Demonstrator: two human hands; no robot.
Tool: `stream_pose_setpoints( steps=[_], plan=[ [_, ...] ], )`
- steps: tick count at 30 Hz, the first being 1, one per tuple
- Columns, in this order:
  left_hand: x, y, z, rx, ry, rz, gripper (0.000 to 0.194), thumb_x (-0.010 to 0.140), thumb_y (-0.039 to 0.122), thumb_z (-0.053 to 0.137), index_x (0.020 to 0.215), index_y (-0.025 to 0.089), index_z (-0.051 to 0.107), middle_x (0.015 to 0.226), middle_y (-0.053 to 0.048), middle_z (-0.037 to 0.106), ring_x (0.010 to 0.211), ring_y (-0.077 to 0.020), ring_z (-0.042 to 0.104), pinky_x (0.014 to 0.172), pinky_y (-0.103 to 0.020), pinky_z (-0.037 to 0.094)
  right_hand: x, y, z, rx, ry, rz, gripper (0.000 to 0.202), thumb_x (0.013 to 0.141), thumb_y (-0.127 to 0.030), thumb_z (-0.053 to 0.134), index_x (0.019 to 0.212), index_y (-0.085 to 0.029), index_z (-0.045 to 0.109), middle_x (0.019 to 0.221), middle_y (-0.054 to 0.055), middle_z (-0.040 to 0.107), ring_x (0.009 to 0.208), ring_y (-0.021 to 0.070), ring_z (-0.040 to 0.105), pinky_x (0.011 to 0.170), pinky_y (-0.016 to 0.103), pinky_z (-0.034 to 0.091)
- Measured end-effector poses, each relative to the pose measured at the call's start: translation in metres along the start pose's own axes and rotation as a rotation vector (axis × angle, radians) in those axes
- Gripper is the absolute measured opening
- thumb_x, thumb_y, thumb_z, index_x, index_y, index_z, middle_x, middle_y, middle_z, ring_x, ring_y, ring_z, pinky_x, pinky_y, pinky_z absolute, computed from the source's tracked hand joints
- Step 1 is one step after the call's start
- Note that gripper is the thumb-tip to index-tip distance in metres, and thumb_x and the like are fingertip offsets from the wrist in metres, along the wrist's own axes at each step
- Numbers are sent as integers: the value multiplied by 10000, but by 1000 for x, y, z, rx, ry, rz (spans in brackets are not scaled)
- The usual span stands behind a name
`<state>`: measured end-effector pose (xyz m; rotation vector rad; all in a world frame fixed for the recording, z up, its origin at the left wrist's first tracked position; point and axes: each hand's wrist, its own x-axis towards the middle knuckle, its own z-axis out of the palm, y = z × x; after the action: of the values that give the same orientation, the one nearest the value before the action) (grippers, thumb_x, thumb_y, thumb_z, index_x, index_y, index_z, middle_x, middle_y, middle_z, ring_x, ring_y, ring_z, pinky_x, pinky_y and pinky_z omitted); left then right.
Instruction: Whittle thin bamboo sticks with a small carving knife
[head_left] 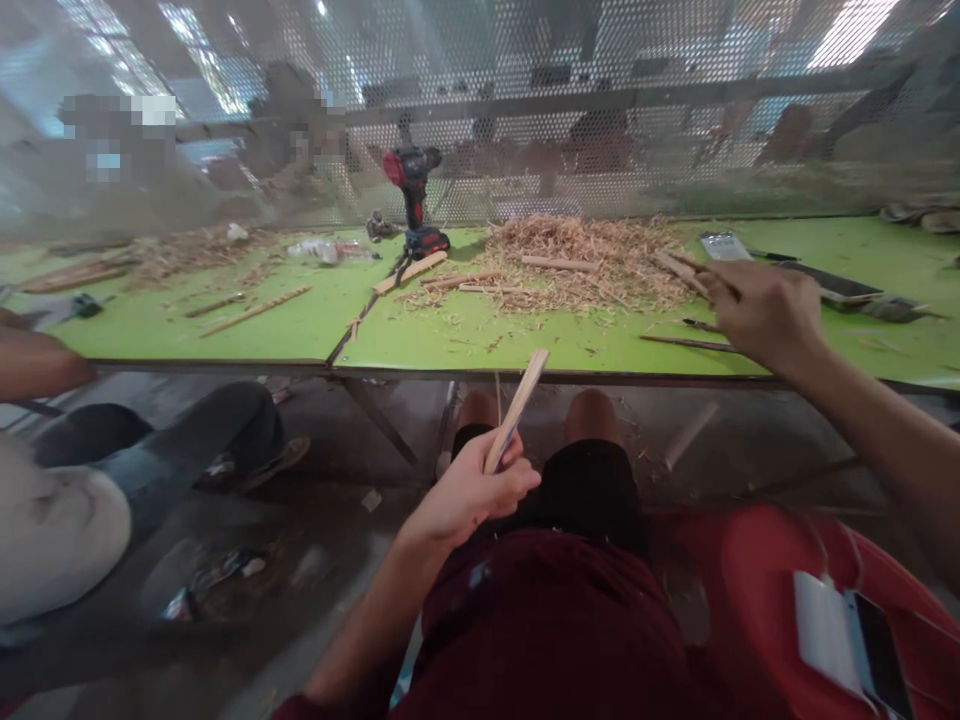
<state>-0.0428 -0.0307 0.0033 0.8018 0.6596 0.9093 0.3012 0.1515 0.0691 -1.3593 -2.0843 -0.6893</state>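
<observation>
My left hand [480, 485] is closed around the lower end of a flat, pale wooden strip [523, 400], which tilts up in front of my lap, below the table's front edge. My right hand [769, 310] reaches over the green table at the right. Its fingers are closed at the near end of another wooden strip [681, 272], beside the shavings; the fingertips are partly hidden. Just below that hand lie a thin dark stick [686, 343] and a small dark-tipped tool [699, 325]. A heap of wood shavings [585, 240] covers the table's middle, with several wooden pieces among it.
A cordless drill [415, 200] stands upright behind the table joint. Perforated metal mesh [525, 130] rises at the back. A clear plastic bottle [330, 250] lies left of the drill. Another person's leg [217, 440] is at left. A phone [879, 650] rests on red material at right.
</observation>
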Motion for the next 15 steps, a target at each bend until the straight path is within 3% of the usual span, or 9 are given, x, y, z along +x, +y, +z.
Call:
stream_pose_setpoints(
  steps=[3,7,11,15],
  plan=[
    [5,-4,-3,-35,-3,42,448,764,261,812,785,230,365,470,158,325,348,0,164,365,-151,109,-9,-12,-4,200,73,-9,375,1035,-395,516,1070,-154,801,998,162,801,874,241,742,708,311,470],
    [14,-6,-4,-42,-2,49,419,797,272,791,788,229,374,444,154,321,341,-8,183,373,-159,113,-40,-73,-4,440,-5,-139,288,1034,-296,531,1072,-147,774,1041,135,803,927,249,765,805,334,571],
    [13,-6,-1,-7,32,66,438,795,277,800,785,229,365,452,157,310,345,-5,200,384,-160,121,-67,-129,-6,438,-52,-390,317,1083,-286,446,1121,-153,731,985,80,791,837,172,740,708,250,532],
    [10,-7,3,24,86,87,429,800,279,800,806,225,375,498,154,328,356,2,220,381,-160,129,-72,-152,-13,299,-42,-538,318,1090,-252,426,1132,-166,729,857,40,757,684,135,657,593,252,417]
  ],
)
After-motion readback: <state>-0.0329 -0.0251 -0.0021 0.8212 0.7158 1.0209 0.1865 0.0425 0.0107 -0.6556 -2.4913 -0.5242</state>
